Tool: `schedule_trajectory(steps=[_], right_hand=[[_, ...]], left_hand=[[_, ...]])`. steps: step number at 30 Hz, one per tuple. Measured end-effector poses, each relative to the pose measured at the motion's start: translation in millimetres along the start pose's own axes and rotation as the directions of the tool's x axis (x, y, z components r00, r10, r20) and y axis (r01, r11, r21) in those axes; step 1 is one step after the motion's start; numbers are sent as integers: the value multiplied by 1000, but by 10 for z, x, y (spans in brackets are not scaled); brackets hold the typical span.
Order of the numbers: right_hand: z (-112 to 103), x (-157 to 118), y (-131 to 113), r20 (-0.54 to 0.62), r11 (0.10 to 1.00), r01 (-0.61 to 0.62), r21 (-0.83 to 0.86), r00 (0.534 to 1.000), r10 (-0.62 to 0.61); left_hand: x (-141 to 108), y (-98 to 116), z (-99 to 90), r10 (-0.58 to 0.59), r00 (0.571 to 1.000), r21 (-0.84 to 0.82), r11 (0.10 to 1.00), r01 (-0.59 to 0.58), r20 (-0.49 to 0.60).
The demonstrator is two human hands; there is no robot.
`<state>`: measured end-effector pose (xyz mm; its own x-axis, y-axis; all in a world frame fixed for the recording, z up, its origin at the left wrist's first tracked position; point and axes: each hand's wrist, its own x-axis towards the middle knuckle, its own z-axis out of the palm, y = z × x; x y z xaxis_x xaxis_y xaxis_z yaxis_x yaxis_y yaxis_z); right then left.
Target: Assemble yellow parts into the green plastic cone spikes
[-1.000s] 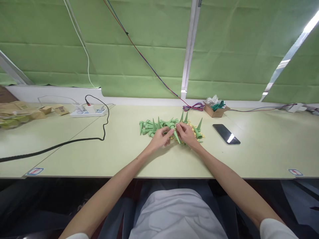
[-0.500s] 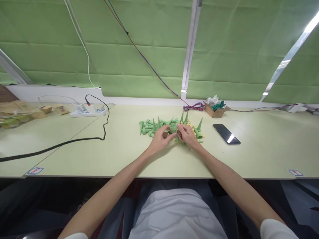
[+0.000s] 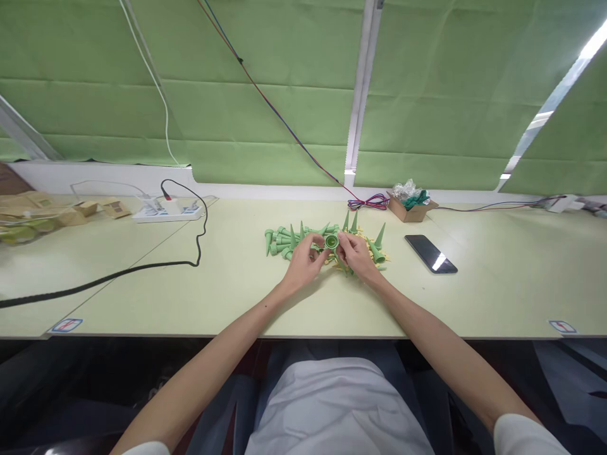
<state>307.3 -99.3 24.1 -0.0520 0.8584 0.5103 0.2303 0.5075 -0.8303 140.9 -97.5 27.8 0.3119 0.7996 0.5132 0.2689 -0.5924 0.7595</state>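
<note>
A hollow green plastic cone (image 3: 332,242) is held between my hands, its round open end turned up toward me. My left hand (image 3: 303,260) curls its thumb and forefinger around the cone's left side. My right hand (image 3: 355,254) has its fingers pinched against the right edge of the rim; a small piece inside that pinch would be hidden. Just beyond and to the left lie several green cones (image 3: 279,241) in a heap. Small yellow pieces (image 3: 367,243) are scattered by my right hand, with a few cones standing point-up among them, such as one green cone (image 3: 380,236).
Right of the pile lies a black phone (image 3: 431,254). Behind it a small cardboard box (image 3: 411,213) holds clear plastic and green material. Bundled wires (image 3: 368,203) rest beside the box. At left are a white power strip (image 3: 167,213), a black cable (image 3: 142,268) and brown packages (image 3: 47,208).
The cone between my hands has tipped so its open end now faces me more fully. My hands stay in nearly the same place.
</note>
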Motion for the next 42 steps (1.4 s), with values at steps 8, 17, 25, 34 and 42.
schedule_trajectory(steps=[8,17,25,34,42], right_hand=[[14,15,32,13,1000,8,1,1000,-8],[24,-1,32,113,999,10,31,993,-14],[17,-14,22,157,1000,16,13,987,-18],[15,-14,-37,127,997,44,-56,991,-37],[-5,0,-27,104,983,92,-159,992,-76]], left_hand=[[52,7,-13,-278,929,-407,841,357,243],[49,8,-43,-288,879,-524,716,461,380],[35,2,-48,-269,888,-525,728,441,372],[19,14,-61,-230,897,-449,802,394,377],[-12,42,-51,-135,950,-297,929,220,281]])
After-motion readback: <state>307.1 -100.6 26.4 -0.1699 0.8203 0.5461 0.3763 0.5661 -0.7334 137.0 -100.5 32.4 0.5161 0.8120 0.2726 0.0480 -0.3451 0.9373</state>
